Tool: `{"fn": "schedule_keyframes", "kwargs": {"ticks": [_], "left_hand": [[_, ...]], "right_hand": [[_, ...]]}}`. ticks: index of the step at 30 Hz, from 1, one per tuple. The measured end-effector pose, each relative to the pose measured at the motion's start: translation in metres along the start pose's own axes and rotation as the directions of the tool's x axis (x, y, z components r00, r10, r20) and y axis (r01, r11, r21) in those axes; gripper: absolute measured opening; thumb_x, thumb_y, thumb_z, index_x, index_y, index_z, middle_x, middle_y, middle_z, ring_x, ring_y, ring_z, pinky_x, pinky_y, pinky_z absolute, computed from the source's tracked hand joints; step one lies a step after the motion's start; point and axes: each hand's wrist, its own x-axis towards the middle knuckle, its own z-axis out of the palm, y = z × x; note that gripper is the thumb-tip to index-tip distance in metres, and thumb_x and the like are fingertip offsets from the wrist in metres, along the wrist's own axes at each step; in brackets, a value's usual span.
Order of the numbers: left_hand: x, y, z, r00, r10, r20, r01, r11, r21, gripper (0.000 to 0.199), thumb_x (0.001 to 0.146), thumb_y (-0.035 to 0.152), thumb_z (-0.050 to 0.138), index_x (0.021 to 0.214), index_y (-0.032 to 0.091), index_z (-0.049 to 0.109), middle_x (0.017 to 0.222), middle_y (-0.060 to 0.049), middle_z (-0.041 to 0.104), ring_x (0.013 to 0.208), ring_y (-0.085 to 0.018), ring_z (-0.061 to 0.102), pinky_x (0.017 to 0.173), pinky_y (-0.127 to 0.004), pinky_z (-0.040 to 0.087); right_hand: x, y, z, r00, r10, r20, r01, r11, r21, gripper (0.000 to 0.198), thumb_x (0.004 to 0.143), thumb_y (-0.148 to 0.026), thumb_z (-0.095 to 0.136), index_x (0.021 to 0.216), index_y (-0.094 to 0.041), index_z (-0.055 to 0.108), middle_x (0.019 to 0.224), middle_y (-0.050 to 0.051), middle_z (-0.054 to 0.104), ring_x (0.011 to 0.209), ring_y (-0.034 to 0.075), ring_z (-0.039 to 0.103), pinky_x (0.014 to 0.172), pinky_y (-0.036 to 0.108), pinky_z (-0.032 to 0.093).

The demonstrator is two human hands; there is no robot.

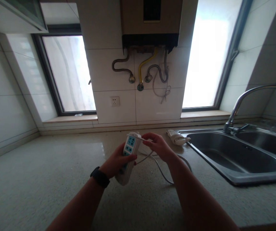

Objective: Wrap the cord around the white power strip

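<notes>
A snagged loop of cord (pixel 161 172) could tug the strip (pixel 131 149) askew, since your left hand (pixel 117 159) wraps smooth plastic over the desk (pixel 75 173)'s middle and your right hand (pixel 159 147) pinches the cord by its far end. The strip looks boxy and rigid, the cord round and bendy, the desk speckled like stone.

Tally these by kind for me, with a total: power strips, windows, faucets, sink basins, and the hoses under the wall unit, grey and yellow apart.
Power strip: 1
Windows: 2
Faucet: 1
Sink basins: 2
Grey hoses: 2
Yellow hose: 1
Total: 9
</notes>
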Motion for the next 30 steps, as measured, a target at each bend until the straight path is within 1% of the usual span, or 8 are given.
{"fn": "schedule_keyframes", "kwargs": {"ticks": [4,7,10,13,16,18,23,30], "left_hand": [[0.007,0.000,-0.005,0.983,0.130,-0.131,-0.094,0.964,0.247,0.044,0.080,0.040,0.073,0.114,0.018,0.055,0.093,-0.005,0.067,0.076,-0.018,0.066,0.071,-0.033,0.053],[0.011,-0.006,-0.016,0.940,0.230,-0.252,-0.070,0.852,0.518,0.046,0.078,0.041,0.074,0.114,0.020,0.056,0.094,-0.005,0.070,0.083,-0.020,0.067,0.074,-0.034,0.051],[0.010,-0.010,-0.024,0.891,0.315,-0.328,0.069,0.619,0.782,0.051,0.079,0.042,0.073,0.123,0.026,0.054,0.100,-0.005,0.072,0.091,-0.024,0.068,0.076,-0.034,0.049],[0.008,-0.011,-0.026,0.884,0.364,-0.295,0.165,0.348,0.923,0.054,0.083,0.041,0.068,0.132,0.032,0.048,0.112,-0.004,0.071,0.095,-0.026,0.068,0.075,-0.034,0.048],[0.007,-0.011,-0.024,0.898,0.377,-0.226,0.180,0.154,0.972,0.053,0.088,0.038,0.063,0.138,0.037,0.043,0.119,-0.003,0.068,0.100,-0.024,0.067,0.075,-0.033,0.048],[0.009,-0.013,-0.024,0.911,0.363,-0.195,0.184,0.064,0.981,0.052,0.091,0.037,0.059,0.139,0.038,0.041,0.116,-0.003,0.068,0.101,-0.024,0.065,0.074,-0.032,0.048],[0.017,-0.023,-0.020,0.953,0.268,-0.142,0.160,-0.047,0.986,0.065,0.090,0.034,0.060,0.147,0.038,0.030,0.105,-0.005,0.070,0.097,-0.025,0.066,0.072,-0.032,0.048],[0.019,-0.033,-0.011,0.974,0.190,-0.125,0.142,-0.078,0.987,0.080,0.089,0.032,0.060,0.154,0.040,0.013,0.101,-0.007,0.070,0.092,-0.027,0.067,0.072,-0.035,0.049]], "right_hand": [[0.001,-0.001,0.001,0.999,-0.021,-0.044,0.013,0.984,-0.178,0.027,0.077,-0.042,0.074,0.075,-0.016,0.067,0.059,-0.005,0.045,0.054,0.009,0.034,0.049,0.023,0.026],[-0.003,-0.009,0.007,0.999,-0.047,0.002,0.046,0.968,-0.248,0.025,0.082,-0.039,0.068,0.072,-0.017,0.064,0.058,-0.005,0.044,0.055,0.009,0.036,0.050,0.023,0.028],[-0.011,-0.019,0.017,0.983,0.084,0.163,-0.048,0.977,-0.210,0.018,0.087,-0.032,0.058,0.098,-0.018,0.064,0.056,-0.006,0.050,0.050,0.010,0.044,0.048,0.022,0.033],[-0.017,-0.024,0.031,0.916,0.202,0.348,-0.188,0.979,-0.076,0.034,0.080,-0.022,0.056,0.114,-0.020,0.054,0.069,-0.002,0.062,0.052,0.012,0.056,0.050,0.023,0.042],[-0.019,-0.023,0.044,0.890,0.233,0.393,-0.270,0.962,0.040,0.025,0.077,-0.022,0.059,0.102,-0.019,0.055,0.065,-0.006,0.055,0.045,0.008,0.046,0.043,0.020,0.034],[-0.016,-0.019,0.049,0.918,0.235,0.319,-0.276,0.957,0.087,0.015,0.082,-0.031,0.062,0.087,-0.019,0.055,0.056,-0.009,0.042,0.041,0.005,0.032,0.038,0.018,0.023],[-0.007,-0.012,0.043,0.948,0.316,0.032,-0.312,0.906,0.285,0.042,0.079,-0.054,0.065,0.065,-0.021,0.044,0.048,-0.011,0.029,0.038,0.004,0.016,0.035,0.020,0.010],[-0.005,-0.019,0.021,0.930,0.368,-0.013,-0.346,0.885,0.311,0.041,0.074,-0.048,0.071,0.060,-0.020,0.045,0.044,-0.011,0.029,0.035,0.003,0.016,0.034,0.019,0.009]]}}
